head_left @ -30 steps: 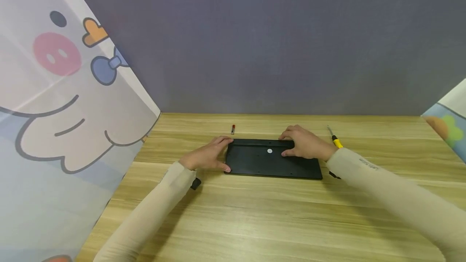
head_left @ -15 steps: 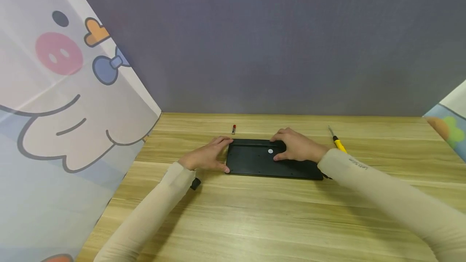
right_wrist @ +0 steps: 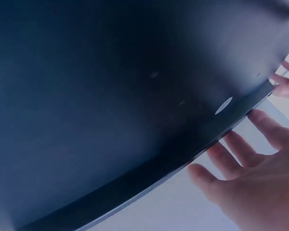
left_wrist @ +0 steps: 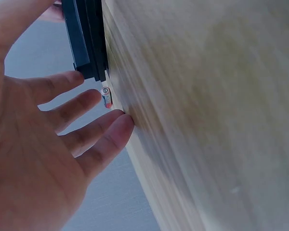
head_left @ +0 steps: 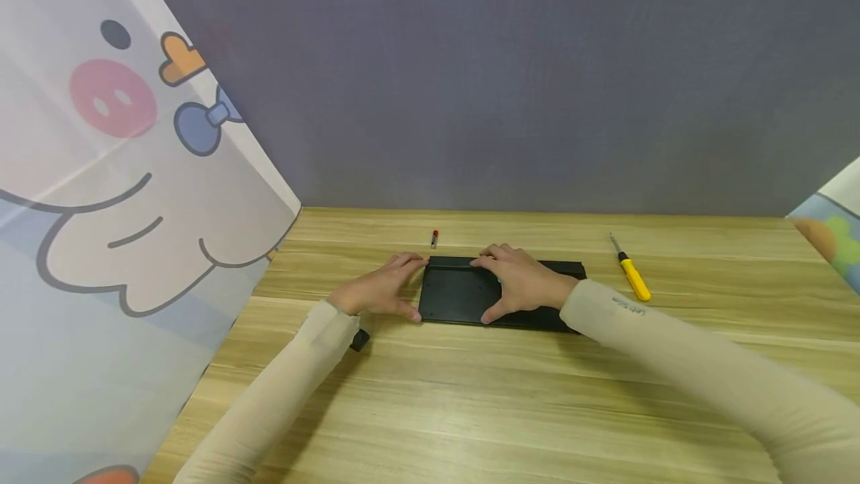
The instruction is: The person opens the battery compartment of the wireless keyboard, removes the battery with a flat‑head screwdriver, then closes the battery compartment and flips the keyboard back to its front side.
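A black keyboard (head_left: 458,297) lies face down on the wooden table, with a raised ridge along its far side. My left hand (head_left: 379,291) holds its left end, thumb at the near corner and index finger at the far corner; the other fingers are spread beyond it in the left wrist view. My right hand (head_left: 527,284) reaches over the middle, thumb close to the near edge. In the right wrist view its fingertips (right_wrist: 201,172) rest along the far edge. A round white sticker (right_wrist: 224,106) shows there, hidden by the hand in the head view.
A small battery (head_left: 434,239) with a red end lies behind the keyboard's left corner. To the right is a yellow-handled screwdriver (head_left: 634,278), its tip pointing away. A grey partition (head_left: 524,81) borders the table's far edge, and a cartoon-printed panel (head_left: 222,222) stands at the left.
My right hand has moved left along the keyboard from its right part to the middle, uncovering the screwdriver's handle and covering the sticker. The left hand stays at the left end.
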Tool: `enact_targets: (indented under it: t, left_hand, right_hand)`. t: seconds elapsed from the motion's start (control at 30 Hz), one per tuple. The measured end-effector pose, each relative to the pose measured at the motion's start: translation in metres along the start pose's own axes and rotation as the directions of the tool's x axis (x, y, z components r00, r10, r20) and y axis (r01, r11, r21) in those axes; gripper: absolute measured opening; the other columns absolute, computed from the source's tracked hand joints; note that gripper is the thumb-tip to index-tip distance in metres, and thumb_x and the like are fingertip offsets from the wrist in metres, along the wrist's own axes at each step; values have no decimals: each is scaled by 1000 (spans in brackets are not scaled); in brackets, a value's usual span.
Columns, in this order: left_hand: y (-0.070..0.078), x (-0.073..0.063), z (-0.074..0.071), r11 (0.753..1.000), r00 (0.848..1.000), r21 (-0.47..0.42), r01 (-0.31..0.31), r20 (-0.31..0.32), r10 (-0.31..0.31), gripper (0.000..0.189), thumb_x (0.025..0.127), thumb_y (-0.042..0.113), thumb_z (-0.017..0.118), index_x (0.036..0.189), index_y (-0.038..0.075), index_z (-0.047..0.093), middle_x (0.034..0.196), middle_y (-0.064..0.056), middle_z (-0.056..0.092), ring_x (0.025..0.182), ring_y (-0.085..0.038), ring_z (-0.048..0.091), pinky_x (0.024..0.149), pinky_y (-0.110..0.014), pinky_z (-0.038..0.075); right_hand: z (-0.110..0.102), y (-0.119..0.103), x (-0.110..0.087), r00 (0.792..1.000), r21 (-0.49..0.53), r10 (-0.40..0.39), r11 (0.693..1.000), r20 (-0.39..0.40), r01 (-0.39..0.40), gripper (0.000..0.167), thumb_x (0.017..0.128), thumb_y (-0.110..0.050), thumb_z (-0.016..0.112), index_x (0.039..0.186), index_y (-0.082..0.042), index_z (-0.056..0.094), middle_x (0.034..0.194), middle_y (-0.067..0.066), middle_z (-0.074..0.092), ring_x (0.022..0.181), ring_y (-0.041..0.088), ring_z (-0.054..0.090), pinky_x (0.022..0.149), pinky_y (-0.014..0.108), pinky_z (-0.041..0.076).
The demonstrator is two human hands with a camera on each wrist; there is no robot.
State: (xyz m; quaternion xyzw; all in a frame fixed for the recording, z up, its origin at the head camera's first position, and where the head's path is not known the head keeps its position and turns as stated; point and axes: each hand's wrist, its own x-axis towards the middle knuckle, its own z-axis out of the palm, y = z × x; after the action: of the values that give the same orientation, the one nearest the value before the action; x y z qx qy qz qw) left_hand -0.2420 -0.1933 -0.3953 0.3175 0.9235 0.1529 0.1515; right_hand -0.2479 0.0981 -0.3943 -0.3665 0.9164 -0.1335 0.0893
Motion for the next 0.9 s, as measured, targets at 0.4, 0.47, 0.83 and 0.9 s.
enact_targets:
  t: [0.4,0.47,0.83,0.9]
  left_hand:
    - [-3,0,3,1000,1000,12,-3,4,3,102,69,47,82,146,2,32,146,-9,29,132,-24,26,102,-39,34]
    - [-3,-1,3,1000,1000,16,-1,5,1,101,69,47,81,145,2,33,146,-9,30,132,-24,26,103,-39,33]
    - [-3,-1,4,999,1000,44,22,-4,-21,102,68,50,81,144,0,34,145,-9,33,131,-24,29,103,-37,32]
    - [-3,0,4,999,1000,45,24,-11,-24,103,68,51,81,143,-1,35,144,-10,34,131,-25,29,104,-38,32]
  right_hand:
    - [13,-14,7,999,-87,-13,996,-31,10,110,61,-67,76,149,-18,31,143,16,30,130,34,30,102,57,23]
    - [13,-13,7,999,-90,-24,996,-41,21,108,62,-66,76,148,-18,33,140,15,33,127,33,33,102,56,25]
    - [-5,-13,4,988,-20,-45,999,-146,43,106,61,-63,77,146,-19,32,134,9,37,121,28,37,97,53,33]
    - [-10,-14,3,983,8,-54,998,-173,56,105,63,-62,78,147,-18,31,135,9,36,121,28,37,96,53,34]
